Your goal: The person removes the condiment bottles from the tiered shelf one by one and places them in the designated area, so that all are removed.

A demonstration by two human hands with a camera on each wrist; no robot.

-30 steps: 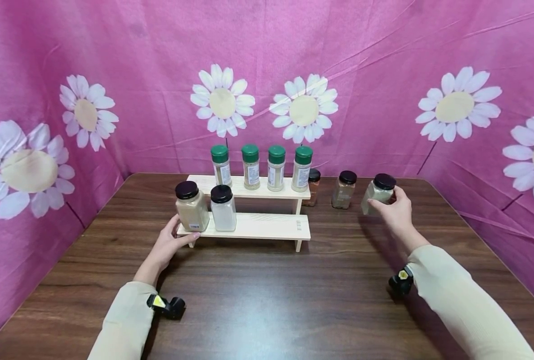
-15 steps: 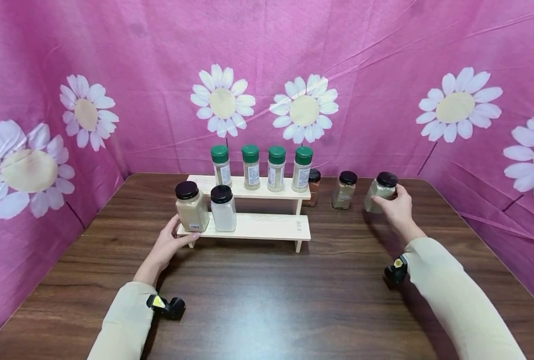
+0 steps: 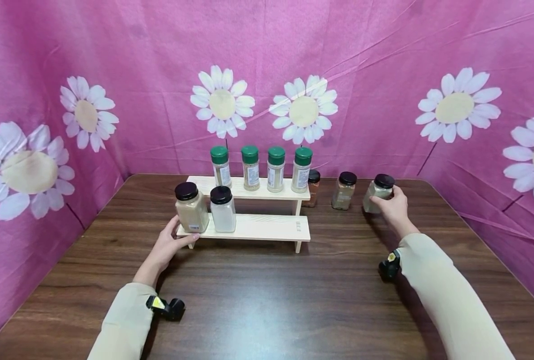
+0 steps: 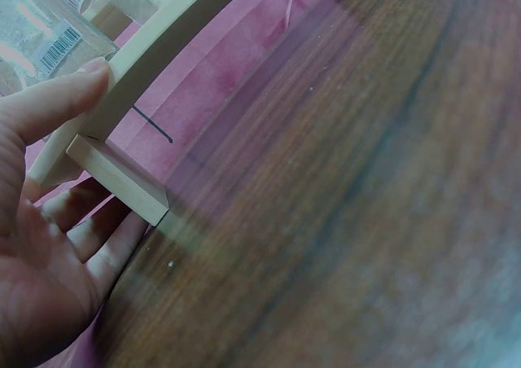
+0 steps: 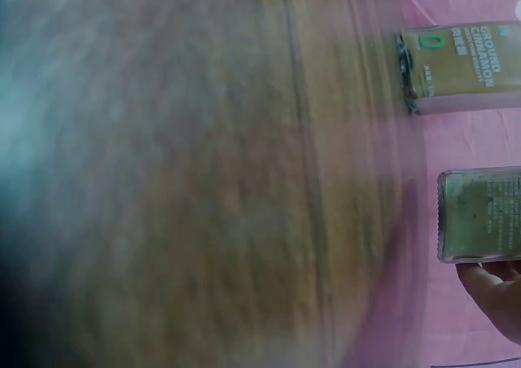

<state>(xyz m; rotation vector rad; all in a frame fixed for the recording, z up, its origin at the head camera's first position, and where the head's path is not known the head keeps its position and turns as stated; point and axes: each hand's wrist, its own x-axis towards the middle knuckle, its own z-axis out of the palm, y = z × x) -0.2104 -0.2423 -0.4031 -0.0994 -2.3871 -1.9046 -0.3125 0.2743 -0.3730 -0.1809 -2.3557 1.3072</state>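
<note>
In the head view, a pale two-tier wooden shelf rack (image 3: 267, 228) stands on the table. My left hand (image 3: 164, 247) grips its lower left end, the thumb on the shelf edge and the other fingers around the leg (image 4: 122, 181). Just above that thumb is a square black-lidded jar of tan powder (image 3: 192, 210), beside a black-lidded jar of white contents (image 3: 223, 212). At the right, my right hand (image 3: 394, 207) holds a black-lidded spice jar with greenish contents (image 3: 376, 194). Part of this hand falls outside the right wrist view.
Several green-capped spice bottles (image 3: 250, 170) line the upper tier. On the table right of the rack stand a ground cinnamon jar (image 3: 343, 192) and a reddish spice jar (image 3: 312, 191), partly hidden behind the rack. A pink flowered cloth (image 3: 366, 60) hangs around the table's back and sides.
My right forearm has swung a little to the left. The greenish jar in that hand shifted slightly right, then back left. My left hand and the rack stay put.
</note>
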